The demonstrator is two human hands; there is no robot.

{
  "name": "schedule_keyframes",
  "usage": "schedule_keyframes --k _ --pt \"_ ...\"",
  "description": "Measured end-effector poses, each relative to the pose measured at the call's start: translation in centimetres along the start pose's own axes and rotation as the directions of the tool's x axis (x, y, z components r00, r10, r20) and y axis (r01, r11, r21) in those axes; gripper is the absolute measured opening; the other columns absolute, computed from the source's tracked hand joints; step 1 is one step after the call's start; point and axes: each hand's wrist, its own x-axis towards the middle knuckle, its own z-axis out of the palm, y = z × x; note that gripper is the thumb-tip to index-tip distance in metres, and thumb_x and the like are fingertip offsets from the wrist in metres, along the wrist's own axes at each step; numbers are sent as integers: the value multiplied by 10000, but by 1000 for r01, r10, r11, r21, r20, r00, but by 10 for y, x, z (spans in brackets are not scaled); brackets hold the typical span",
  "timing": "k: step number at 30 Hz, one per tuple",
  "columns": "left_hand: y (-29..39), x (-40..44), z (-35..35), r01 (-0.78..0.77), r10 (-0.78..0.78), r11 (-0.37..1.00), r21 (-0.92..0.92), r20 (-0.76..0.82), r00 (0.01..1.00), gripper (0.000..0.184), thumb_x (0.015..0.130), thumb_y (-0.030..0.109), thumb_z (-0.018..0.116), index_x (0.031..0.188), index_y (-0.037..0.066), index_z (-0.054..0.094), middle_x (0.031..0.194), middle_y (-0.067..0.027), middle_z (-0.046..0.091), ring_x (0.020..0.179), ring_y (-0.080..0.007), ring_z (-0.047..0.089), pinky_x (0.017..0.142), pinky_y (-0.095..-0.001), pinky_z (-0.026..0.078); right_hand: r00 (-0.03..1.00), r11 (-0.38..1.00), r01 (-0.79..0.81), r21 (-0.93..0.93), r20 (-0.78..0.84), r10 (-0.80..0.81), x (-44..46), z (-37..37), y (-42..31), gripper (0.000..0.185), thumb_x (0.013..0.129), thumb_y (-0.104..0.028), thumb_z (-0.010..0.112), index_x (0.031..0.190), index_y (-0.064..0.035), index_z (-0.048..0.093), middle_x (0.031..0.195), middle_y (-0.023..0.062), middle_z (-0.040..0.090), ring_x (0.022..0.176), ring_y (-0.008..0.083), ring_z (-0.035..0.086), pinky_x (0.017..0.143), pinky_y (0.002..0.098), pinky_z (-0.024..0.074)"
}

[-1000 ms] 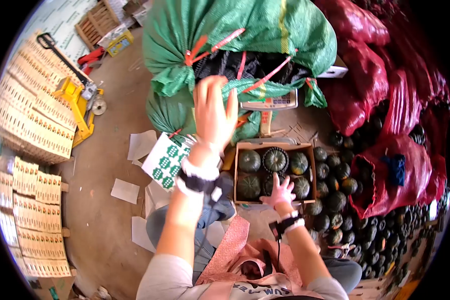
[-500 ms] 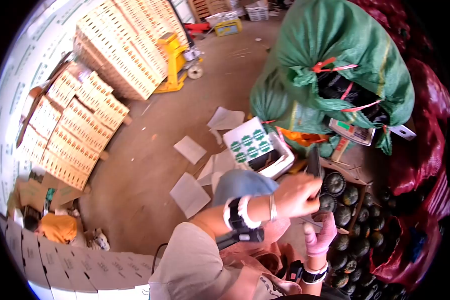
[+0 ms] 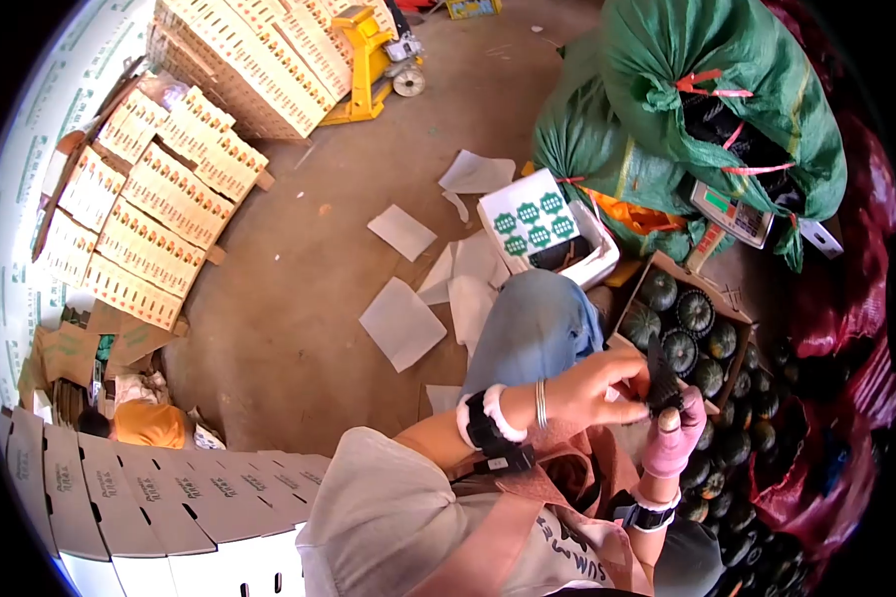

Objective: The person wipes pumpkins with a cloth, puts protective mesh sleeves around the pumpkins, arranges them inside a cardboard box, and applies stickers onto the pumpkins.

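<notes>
The left hand (image 3: 599, 390) and pink-gloved right hand (image 3: 671, 443), fingers nearly closed, grip a black piece (image 3: 664, 388) at the left's three o'clock and the right's twelve, near boxed squash (image 3: 679, 351).

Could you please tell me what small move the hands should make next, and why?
Probably spread the black mesh-like piece a little wider: it looks bunched between the left hand and the pink-gloved right hand. In the carton nearby, a ringed pumpkin shows a dark, scalloped surround, perhaps similar, while a bare pumpkin shows none.
</notes>
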Motion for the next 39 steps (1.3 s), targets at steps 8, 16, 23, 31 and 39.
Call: schedule_keyframes --k 8,16,23,31,39 --pt "-14 -10 6 -224 230 735 640 75 970 148 763 58 635 882 15 559 903 -125 566 828 -299 579 666 -350 478 971 702 76 -708 -108 -214 -5 11 -2 327 726 45 636 979 -55 455 876 8 445 783 104 421 704 242 415" --pt "-23 -22 -2 207 -233 968 -144 -202 951 248 763 -57 609 1001 4 582 884 -108 635 872 -191 607 753 -302 493 993 898 -105 -428 4 118 -4 -5 18 151 750 83 506 818 -13 601 792 78 619 759 193 574 727 341 467" --pt "-24 -34 -23 487 -492 856 -173 16 870 177 856 34 594 1028 -3 599 951 -53 632 860 -95 574 712 -235 469 848 781 -527 337 273 454 -25 -3 5 144 731 12 704 872 -12 687 899 27 672 801 102 601 751 260 477" --pt "-12 -5 9 -26 120 838 545 -138 983 130 702 14 736 791 5 642 836 -132 642 730 -264 612 668 -271 480 975 981 -192 22 -111 193 -12 17 23 325 771 -15 682 1070 -41 559 995 12 573 972 118 544 873 264 431" --pt "-28 -8 -40 585 -542 802 126 567 621 314 838 73 657 1128 -14 576 993 -17 621 955 -120 545 846 -286 439 988 945 -42 -324 127 88 -17 -20 30 163 629 32 564 782 -24 558 825 33 554 760 143 519 674 279 408"
